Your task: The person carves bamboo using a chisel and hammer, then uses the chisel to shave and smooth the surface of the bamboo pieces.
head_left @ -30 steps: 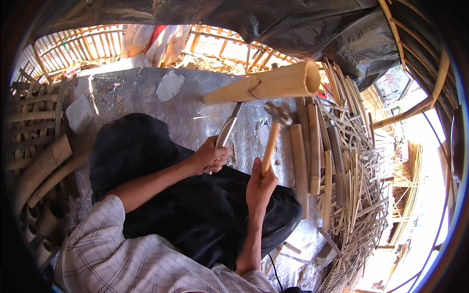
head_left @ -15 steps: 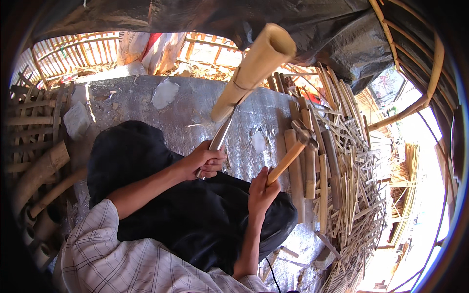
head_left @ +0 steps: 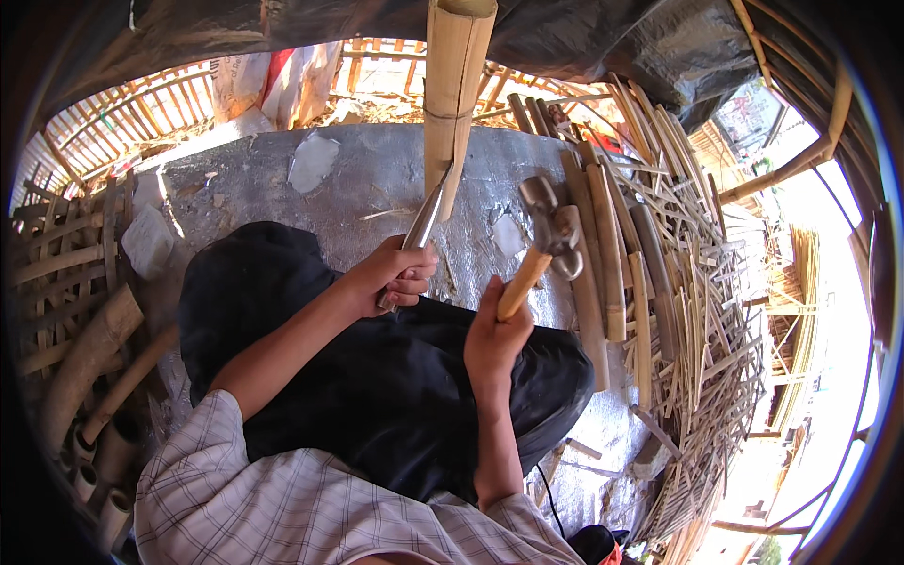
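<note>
Fingers clenched, the left hand [head_left: 400,273] grasped a knife [head_left: 427,221], bamboo [head_left: 452,89] at its far end; the right hand [head_left: 497,331] clutched a hammer [head_left: 554,235] right of the knife. A glancing blow could have knocked the bamboo loose.

The left hand [head_left: 403,271] grips a metal blade [head_left: 426,218], its tip against the lower part of a bamboo tube [head_left: 448,89]. The right hand [head_left: 499,331] holds a hammer [head_left: 551,231] by its wooden handle, head raised beside the tube. Bamboo strips [head_left: 702,395] lie heaped to the right of a silvery mat [head_left: 372,155].
</note>
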The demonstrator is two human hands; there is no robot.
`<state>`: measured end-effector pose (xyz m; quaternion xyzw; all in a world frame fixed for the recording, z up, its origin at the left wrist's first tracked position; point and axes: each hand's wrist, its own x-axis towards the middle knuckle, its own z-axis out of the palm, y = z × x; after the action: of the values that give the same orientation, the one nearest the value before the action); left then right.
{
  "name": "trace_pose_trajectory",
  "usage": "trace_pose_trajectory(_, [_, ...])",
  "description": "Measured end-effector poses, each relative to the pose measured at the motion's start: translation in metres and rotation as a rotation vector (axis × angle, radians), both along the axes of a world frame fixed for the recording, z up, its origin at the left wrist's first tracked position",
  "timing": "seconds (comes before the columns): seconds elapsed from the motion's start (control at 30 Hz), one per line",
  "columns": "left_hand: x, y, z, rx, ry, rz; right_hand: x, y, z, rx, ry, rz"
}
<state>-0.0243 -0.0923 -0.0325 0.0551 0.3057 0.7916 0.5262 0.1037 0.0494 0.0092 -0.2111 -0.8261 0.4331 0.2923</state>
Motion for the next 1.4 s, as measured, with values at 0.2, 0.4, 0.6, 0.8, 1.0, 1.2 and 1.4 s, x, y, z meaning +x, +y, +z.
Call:
trace_pose_trajectory(0.2, [0.021, 0.012, -0.006, -0.151, 0.13, 0.015, -0.009, 0.003, 0.002, 0.127, -0.377, 0.034])
trace_pose_trajectory(0.4, [0.036, 0.022, -0.018, -0.111, 0.133, 0.001, 0.016, 0.007, 0.001, 0.132, 0.151, -0.011])
trace_pose_trajectory(0.6, [0.031, 0.025, -0.014, -0.171, 0.075, 0.04, 0.001, 0.009, -0.022, 0.142, -0.307, 0.073])
trace_pose_trajectory(0.8, [0.028, 0.022, -0.014, -0.171, 0.142, 0.034, 0.018, 0.006, -0.006, 0.213, 0.006, 0.047])
trace_pose_trajectory(1.0, [0.027, 0.027, -0.017, -0.236, 0.165, 0.039, 0.006, 0.005, -0.015, 0.19, -0.349, -0.011])
trace_pose_trajectory(1.2, [0.032, 0.028, -0.022, -0.277, 0.254, 0.038, 0.02, 0.016, -0.016, 0.232, -0.305, 0.028])
trace_pose_trajectory(1.4, [0.03, 0.031, -0.023, -0.262, 0.195, 0.053, 0.007, 0.017, -0.021, 0.144, -0.206, 0.066])
